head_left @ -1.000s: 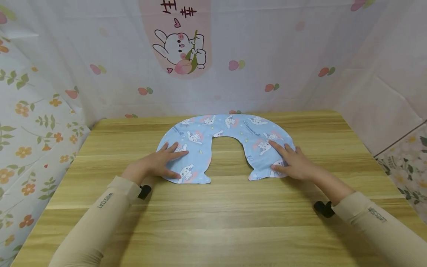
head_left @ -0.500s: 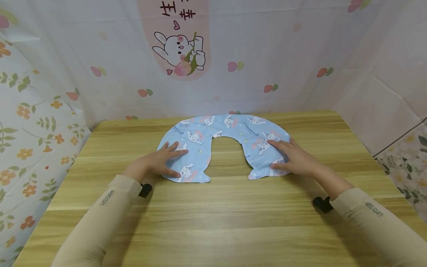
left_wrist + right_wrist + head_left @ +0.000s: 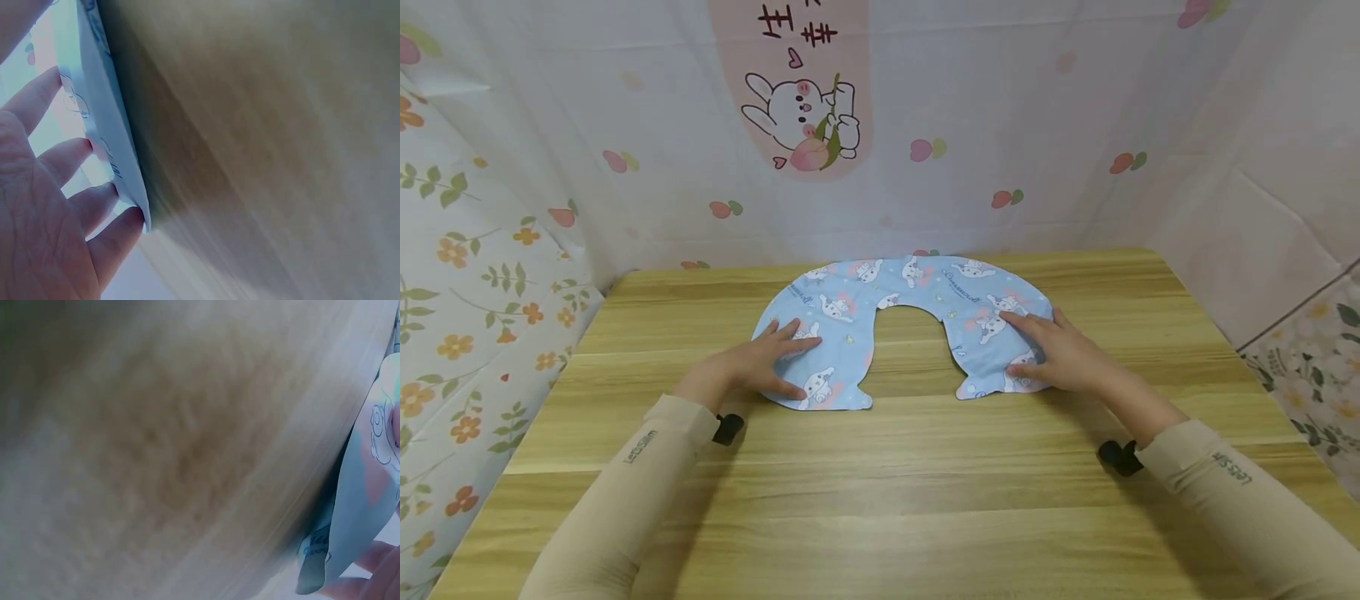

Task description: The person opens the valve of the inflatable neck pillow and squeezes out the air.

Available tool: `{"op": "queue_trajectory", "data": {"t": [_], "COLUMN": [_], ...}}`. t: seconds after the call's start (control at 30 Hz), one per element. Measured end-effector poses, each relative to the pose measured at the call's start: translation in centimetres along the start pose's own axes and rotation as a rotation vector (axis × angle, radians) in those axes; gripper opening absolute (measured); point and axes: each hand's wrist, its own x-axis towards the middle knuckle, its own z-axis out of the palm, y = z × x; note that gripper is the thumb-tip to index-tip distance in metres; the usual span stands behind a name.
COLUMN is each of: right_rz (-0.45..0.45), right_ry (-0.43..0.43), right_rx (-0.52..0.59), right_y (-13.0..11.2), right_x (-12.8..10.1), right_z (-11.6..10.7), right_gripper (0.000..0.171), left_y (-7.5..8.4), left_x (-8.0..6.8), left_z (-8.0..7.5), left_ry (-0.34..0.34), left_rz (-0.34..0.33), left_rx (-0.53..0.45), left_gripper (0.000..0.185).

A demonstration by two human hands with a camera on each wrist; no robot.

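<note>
Here, straight fingers (image 3: 790,333) press the flat pillow (image 3: 917,287).

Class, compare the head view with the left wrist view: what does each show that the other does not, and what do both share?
Only the head view shows the whole U-shaped blue cartoon-print cover lying flat, the right hand resting on its right arm, both beige sleeves, and the patterned curtain behind.

Only the left wrist view shows, close up, the left hand's fingertips at the cover's lower edge, where the cloth stands slightly off the wood.

Both show the left hand, fingers straight, on the cover, and the wooden table beneath.
</note>
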Motion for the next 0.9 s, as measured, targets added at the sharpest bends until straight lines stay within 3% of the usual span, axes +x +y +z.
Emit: {"op": "queue_trajectory", "data": {"t": [0.17,0.53,0.9], "right_rz": [0.012,0.009,0.045], "right_ry": [0.015,-0.01,-0.025], "right_rx": [-0.035,0.051,0.027], "right_y": [0.0,0.4,-0.1], "right_x": [0.2,0.2,-0.3], "right_z": [0.2,0.5,0.5], "right_gripper": [0.086,0.086,0.087], "left_y": [0.2,0.4,0.5], "left_x": [-0.2,-0.4,-0.4], "left_z": [0.2,0.8,1.1], "left_ry": [0.002,0.018,0.021], "left_rz": [0.01,0.014,0.008], "left_rx": [0.013,0.016,0.04], "left_gripper": [0.093,0.092,0.092]}}
